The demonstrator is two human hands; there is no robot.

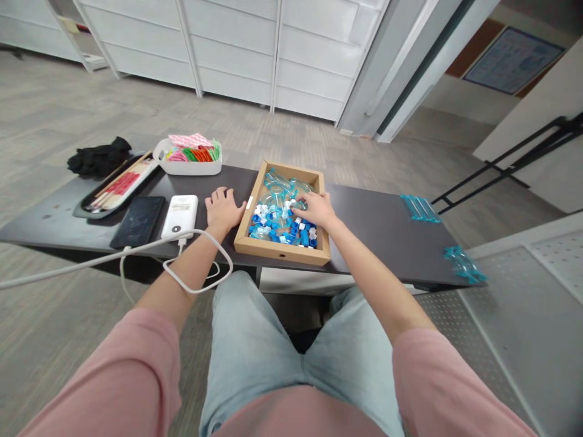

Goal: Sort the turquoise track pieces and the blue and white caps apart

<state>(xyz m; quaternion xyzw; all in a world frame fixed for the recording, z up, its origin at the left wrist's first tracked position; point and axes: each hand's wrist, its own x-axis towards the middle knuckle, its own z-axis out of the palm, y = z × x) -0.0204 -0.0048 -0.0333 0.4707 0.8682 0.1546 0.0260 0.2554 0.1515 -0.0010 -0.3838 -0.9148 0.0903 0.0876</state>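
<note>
A shallow cardboard box (282,249) sits on the dark table in front of me. In its near half lie several small blue and white plastic pieces (291,230); clear tubes with turquoise ends (277,182) fill the far half. My right hand (316,209) reaches over the box's right wall, its fingertips down among the pieces with a gap between thumb and index finger. I cannot make out anything held in it. My left hand (225,209) rests on the tabletop left of the box, fingers spread, thumb against the box's left side.
Left of my hand are a white power bank (180,215) with a cable (218,243), a black phone (139,221), a dark tray (113,188) of sticks, a white container (191,167) and black cloth (98,158). Turquoise-ended tube bundles (419,209) lie along the right end.
</note>
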